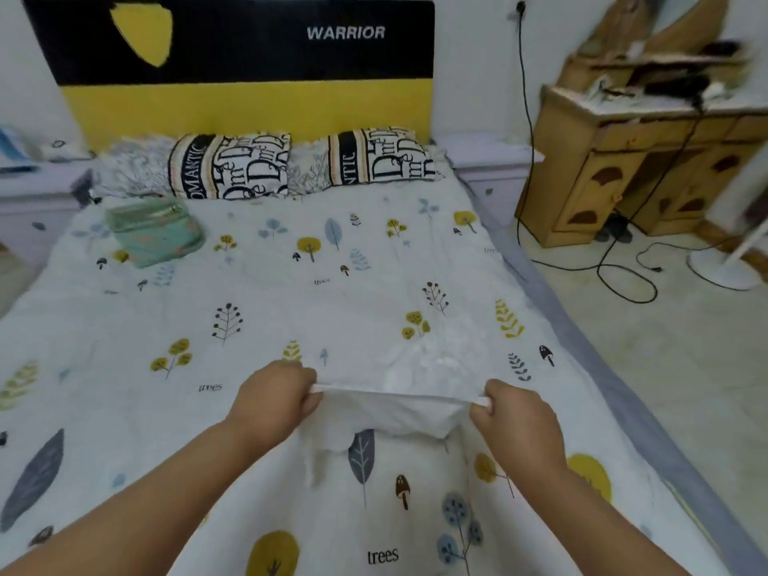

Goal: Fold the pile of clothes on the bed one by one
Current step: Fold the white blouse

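Note:
A small white garment (399,413) is stretched between my two hands just above the bed's tree-print cover (249,318). My left hand (276,399) pinches its left corner and my right hand (517,413) pinches its right corner, pulling the top edge taut. The cloth hangs loosely below that edge, with a thin strip drooping at the lower left. More crumpled white clothing (440,355) lies on the cover just beyond the held piece.
A folded green fabric bundle (156,232) sits at the bed's far left, near two patterned pillows (230,166) and the black-yellow headboard (249,64). On the right are a wooden dresser (648,168), black cables on the floor (623,280) and a fan base (723,264).

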Demonstrator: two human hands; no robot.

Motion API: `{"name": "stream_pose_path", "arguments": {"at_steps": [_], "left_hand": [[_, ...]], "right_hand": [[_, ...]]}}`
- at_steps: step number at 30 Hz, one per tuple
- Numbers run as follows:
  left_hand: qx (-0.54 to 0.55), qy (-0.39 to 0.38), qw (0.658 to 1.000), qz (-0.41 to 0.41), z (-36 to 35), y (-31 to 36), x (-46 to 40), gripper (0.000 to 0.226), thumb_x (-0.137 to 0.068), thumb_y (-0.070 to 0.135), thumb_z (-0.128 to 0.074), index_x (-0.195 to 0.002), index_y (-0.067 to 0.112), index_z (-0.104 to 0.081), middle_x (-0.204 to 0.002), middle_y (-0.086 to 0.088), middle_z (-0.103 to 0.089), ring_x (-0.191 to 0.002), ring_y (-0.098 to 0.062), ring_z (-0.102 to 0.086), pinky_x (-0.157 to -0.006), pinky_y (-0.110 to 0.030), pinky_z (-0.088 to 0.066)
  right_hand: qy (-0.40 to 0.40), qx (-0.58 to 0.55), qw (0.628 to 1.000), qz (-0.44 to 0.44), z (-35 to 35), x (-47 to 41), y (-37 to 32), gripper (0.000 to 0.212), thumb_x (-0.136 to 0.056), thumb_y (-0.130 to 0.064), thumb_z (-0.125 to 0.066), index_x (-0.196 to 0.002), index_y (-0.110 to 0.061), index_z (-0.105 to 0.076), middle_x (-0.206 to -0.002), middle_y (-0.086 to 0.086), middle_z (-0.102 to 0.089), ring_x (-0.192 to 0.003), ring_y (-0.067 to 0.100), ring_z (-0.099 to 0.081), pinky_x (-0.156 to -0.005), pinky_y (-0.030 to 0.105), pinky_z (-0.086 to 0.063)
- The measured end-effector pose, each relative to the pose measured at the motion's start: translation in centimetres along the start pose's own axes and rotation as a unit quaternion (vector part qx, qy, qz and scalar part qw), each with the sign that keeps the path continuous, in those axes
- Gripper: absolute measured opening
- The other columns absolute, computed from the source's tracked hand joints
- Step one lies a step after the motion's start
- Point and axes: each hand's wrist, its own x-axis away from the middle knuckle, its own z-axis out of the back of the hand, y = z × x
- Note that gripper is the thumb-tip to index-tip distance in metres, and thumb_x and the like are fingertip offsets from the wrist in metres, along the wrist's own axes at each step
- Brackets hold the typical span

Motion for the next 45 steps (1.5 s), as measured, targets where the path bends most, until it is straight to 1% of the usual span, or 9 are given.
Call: {"name": "stream_pose_path", "arguments": {"at_steps": [8,18,23,27,29,32,37,40,45], "left_hand": [[0.176,0.117,0.976,0.055,15.6,0.7,4.8,0.031,-0.084,0.017,-0.055,-0.06,0.017,-0.035,-0.061,0.0,-0.045,-0.057,-0.017,-0.043,-0.052,-0.03,-0.027],[0.528,0.169,0.832,0.031,32.7,4.2,12.9,0.019,-0.089,0.006,-0.057,-0.072,0.01,-0.05,-0.07,-0.008,-0.055,-0.059,-0.016,-0.054,-0.055,-0.027,-0.049],[0.577,0.136,0.804,-0.052,36.9,7.8,17.6,0.018,-0.087,0.008,-0.062,-0.071,0.009,-0.053,-0.064,-0.003,-0.055,-0.05,-0.006,-0.052,-0.05,-0.015,-0.043],[0.605,0.119,0.782,-0.093,39.2,9.3,20.4,0.013,-0.085,0.01,-0.065,-0.071,0.009,-0.065,-0.07,-0.002,-0.066,-0.061,-0.004,-0.057,-0.058,-0.013,-0.043],[0.61,0.11,0.779,-0.096,40.2,9.5,21.6,0.015,-0.086,0.012,-0.063,-0.074,0.01,-0.071,-0.075,-0.002,-0.07,-0.067,-0.004,-0.062,-0.064,-0.014,-0.048],[0.587,0.119,0.794,-0.102,41.6,9.2,23.5,0.016,-0.088,0.017,-0.062,-0.079,0.012,-0.074,-0.079,0.001,-0.072,-0.073,-0.005,-0.063,-0.073,-0.017,-0.05],[0.593,0.223,0.771,-0.06,42.7,7.4,25.3,0.02,-0.094,0.013,-0.05,-0.098,0.019,-0.068,-0.097,0.009,-0.069,-0.084,0.007,-0.06,-0.074,-0.008,-0.044],[0.591,0.101,0.793,-0.107,41.8,6.8,25.8,0.031,-0.096,0.015,-0.049,-0.125,0.022,-0.057,-0.118,0.007,-0.064,-0.105,-0.007,-0.059,-0.091,-0.024,-0.047],[0.666,-0.035,0.726,-0.165,40.9,8.1,26.9,0.034,-0.09,0.021,-0.055,-0.117,0.001,-0.06,-0.108,-0.009,-0.066,-0.096,-0.021,-0.061,-0.086,-0.031,-0.05]], "right_hand": [[0.086,0.013,0.996,0.014,13.6,3.9,-2.4,0.028,-0.086,-0.023,-0.051,-0.062,-0.019,-0.038,-0.058,-0.006,-0.042,-0.058,0.017,-0.042,-0.044,0.027,-0.024],[0.102,-0.391,0.911,0.075,27.2,11.8,-10.2,0.021,-0.082,-0.01,-0.059,-0.064,-0.007,-0.048,-0.059,0.011,-0.046,-0.061,0.019,-0.044,-0.06,0.031,-0.039],[-0.021,-0.529,0.837,0.139,31.1,17.7,-15.7,0.011,-0.088,-0.011,-0.061,-0.082,-0.003,-0.056,-0.073,0.014,-0.051,-0.071,0.023,-0.053,-0.074,0.038,-0.055],[-0.073,-0.523,0.824,0.207,32.7,21.5,-18.6,0.028,-0.081,-0.019,-0.07,-0.105,-0.016,-0.055,-0.09,0.005,-0.072,-0.088,0.017,-0.068,-0.075,0.028,-0.055],[-0.091,-0.536,0.811,0.218,33.4,22.7,-19.1,0.04,-0.076,-0.007,-0.075,-0.108,-0.018,-0.053,-0.094,0.009,-0.072,-0.091,0.025,-0.069,-0.082,0.04,-0.055],[-0.066,-0.523,0.818,0.231,34.3,24.3,-19.3,0.038,-0.077,0.007,-0.064,-0.106,-0.017,-0.056,-0.092,0.014,-0.071,-0.084,0.035,-0.068,-0.078,0.05,-0.054],[-0.012,-0.505,0.827,0.248,36.5,26.3,-19.3,0.032,-0.086,0.007,-0.053,-0.077,-0.021,-0.067,-0.072,0.003,-0.069,-0.066,0.017,-0.062,-0.062,0.032,-0.047],[-0.069,-0.562,0.783,0.258,37.9,27.4,-19.3,0.023,-0.089,0.008,-0.05,-0.089,-0.01,-0.064,-0.077,0.009,-0.069,-0.065,0.02,-0.062,-0.058,0.031,-0.049],[-0.042,-0.577,0.777,0.248,38.6,27.9,-19.7,0.022,-0.088,0.01,-0.048,-0.095,-0.005,-0.063,-0.08,0.012,-0.067,-0.067,0.021,-0.061,-0.06,0.031,-0.05]]}}
